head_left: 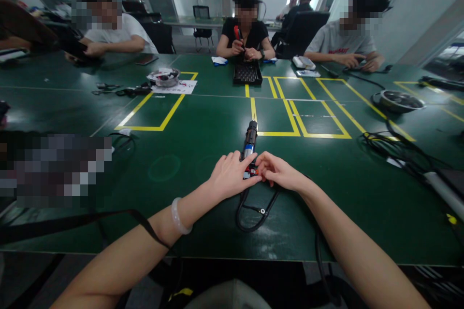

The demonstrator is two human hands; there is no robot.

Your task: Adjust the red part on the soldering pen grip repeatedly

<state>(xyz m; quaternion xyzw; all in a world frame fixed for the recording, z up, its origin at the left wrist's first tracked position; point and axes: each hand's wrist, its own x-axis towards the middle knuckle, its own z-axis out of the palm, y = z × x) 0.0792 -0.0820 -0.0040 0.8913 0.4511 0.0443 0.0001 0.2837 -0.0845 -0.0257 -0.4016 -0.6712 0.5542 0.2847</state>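
A black electric screwdriver (250,141) lies on the green table (195,154), its tip pointing away from me and its black cable (253,212) looping toward the near edge. My left hand (232,174), with a pale bangle on the wrist, rests over the tool's near end, fingers curled on it. My right hand (279,171) meets it from the right, fingertips pinched at a small red part (251,172) between both hands. What the fingers pinch is too small to name.
Yellow tape rectangles (290,116) mark the table. Three people sit along the far side; one holds a red tool above a black tray (247,73). A metal bowl (398,101) and a cable tangle (391,147) lie to the right; another bowl (165,77) is far left.
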